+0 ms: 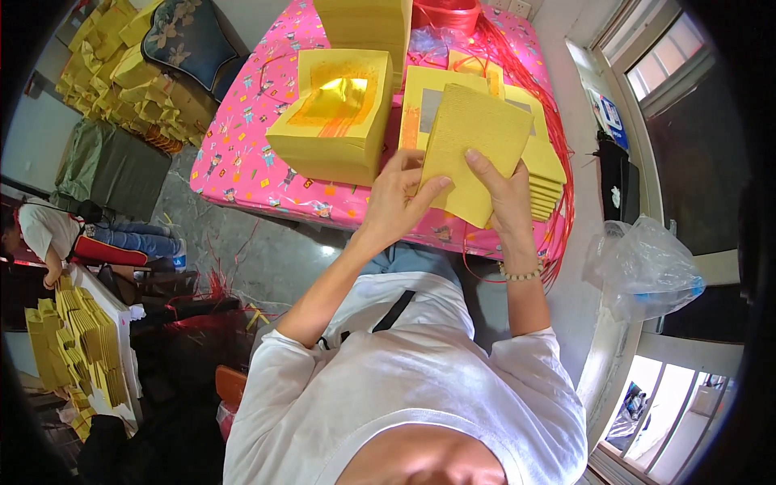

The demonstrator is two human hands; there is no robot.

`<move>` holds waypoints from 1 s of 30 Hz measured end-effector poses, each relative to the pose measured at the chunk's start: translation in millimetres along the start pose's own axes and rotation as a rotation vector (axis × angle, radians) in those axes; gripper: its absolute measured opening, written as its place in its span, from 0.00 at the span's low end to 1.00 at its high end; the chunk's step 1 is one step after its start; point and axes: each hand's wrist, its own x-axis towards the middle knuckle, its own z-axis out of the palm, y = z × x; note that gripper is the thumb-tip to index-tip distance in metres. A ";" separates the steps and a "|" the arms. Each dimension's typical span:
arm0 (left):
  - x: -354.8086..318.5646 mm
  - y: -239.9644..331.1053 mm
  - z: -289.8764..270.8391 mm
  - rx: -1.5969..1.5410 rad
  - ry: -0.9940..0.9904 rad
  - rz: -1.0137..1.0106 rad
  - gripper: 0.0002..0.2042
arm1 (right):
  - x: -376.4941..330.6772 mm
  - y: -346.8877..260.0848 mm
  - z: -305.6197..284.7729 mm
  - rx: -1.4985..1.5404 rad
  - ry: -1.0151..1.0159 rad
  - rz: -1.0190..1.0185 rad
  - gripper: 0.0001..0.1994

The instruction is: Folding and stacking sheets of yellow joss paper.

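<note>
Both of my hands hold a thin stack of yellow joss paper (477, 137), tilted above the table edge. My left hand (400, 198) is closed on its lower left edge, thumb on the front face. Around the lower right edge closes my right hand (508, 194), its thumb pressed on the face and its other fingers behind. To the left stands a thick block of yellow paper (327, 158) with a gold foil square on top. Behind and right of the held stack lie flat yellow paper bundles (546, 170), partly covered by it. A taller yellow block (368, 24) rises farther back.
The table wears a pink patterned cover (234, 158). Red strings (558, 121) trail down its right side, near a red basin (446, 14). Yellow bundles (121, 81) pile up far left. At left a person (52, 230) is beside more yellow stacks (93, 331). A plastic bag (651, 271) hangs at right.
</note>
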 end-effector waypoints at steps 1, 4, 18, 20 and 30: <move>-2.3 1.8 0.9 -0.177 -0.047 -0.137 0.14 | -1.1 -1.6 0.1 0.010 -0.011 -0.001 0.18; -6.0 0.8 1.6 -0.169 -0.079 -0.179 0.12 | -3.6 -3.0 -0.9 0.011 -0.015 0.014 0.18; -17.7 5.2 -8.3 -0.289 -0.042 -0.263 0.13 | -3.6 -0.6 -5.2 0.176 0.009 0.159 0.21; -16.3 12.0 -14.7 -0.250 -0.065 -0.229 0.13 | -2.8 -1.8 -5.5 0.206 0.003 0.186 0.21; -29.8 6.1 -6.4 -0.367 0.039 -0.320 0.13 | -8.5 -2.1 -3.1 0.135 0.019 0.157 0.21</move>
